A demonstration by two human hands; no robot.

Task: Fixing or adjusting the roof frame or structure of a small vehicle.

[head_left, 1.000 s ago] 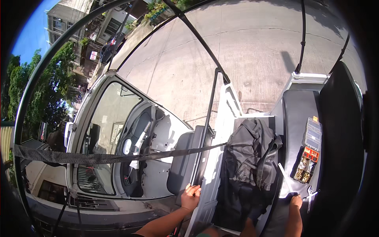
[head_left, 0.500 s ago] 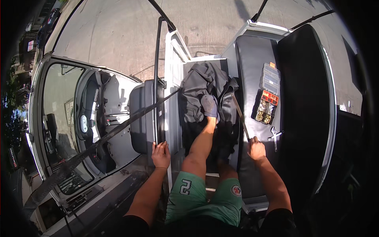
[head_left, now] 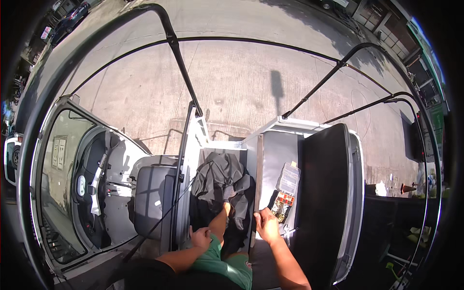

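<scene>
My right hand (head_left: 268, 227) is closed around the lower part of a long, flat metal strip (head_left: 259, 169), which stands along the edge of the black bench seat (head_left: 278, 150). My left hand (head_left: 199, 238) has its fingers curled beside my thigh, near the white partition; whatever it may hold is hidden. Between the partition and the seat lies a crumpled black sheet (head_left: 212, 169), with my shod foot (head_left: 228, 194) on it. Close to my right hand, an organizer box (head_left: 285, 198) lies open on the seat with small metal parts inside. A wrench (head_left: 288, 232) shows partly beside it.
A tall black backrest (head_left: 324, 193) rises right of the seat. Dark frame tubes (head_left: 176, 63) arch overhead and forward. At left are a front seat (head_left: 154, 193) and a windshield (head_left: 63, 150). Concrete pavement (head_left: 232, 87) lies beyond the vehicle, with an orange cone (head_left: 407, 188) at far right.
My view has tilted up, showing more frame and pavement. The strip now stands nearly upright along the seat edge instead of slanting. My left hand has come off the partition edge toward my thigh.
</scene>
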